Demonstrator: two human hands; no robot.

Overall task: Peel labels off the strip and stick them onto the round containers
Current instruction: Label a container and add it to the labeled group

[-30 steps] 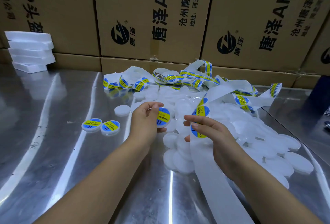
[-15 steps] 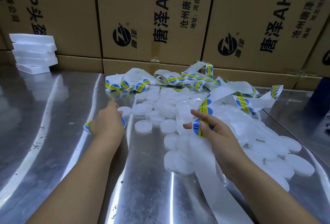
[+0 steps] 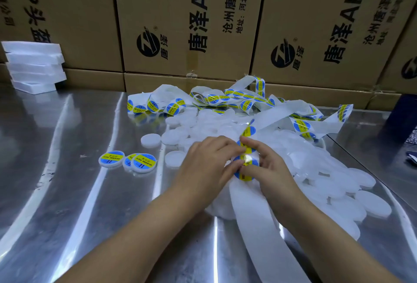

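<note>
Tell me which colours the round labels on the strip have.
The labels are blue with a yellow band, clearest in the head view.

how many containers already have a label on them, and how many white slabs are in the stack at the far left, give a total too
labelled containers: 3
white slabs: 5
total: 8

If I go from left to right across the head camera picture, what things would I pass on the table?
Stack of white foam blocks → three labelled containers → left hand → blue and yellow label on the strip → right hand → plain white containers.
</note>
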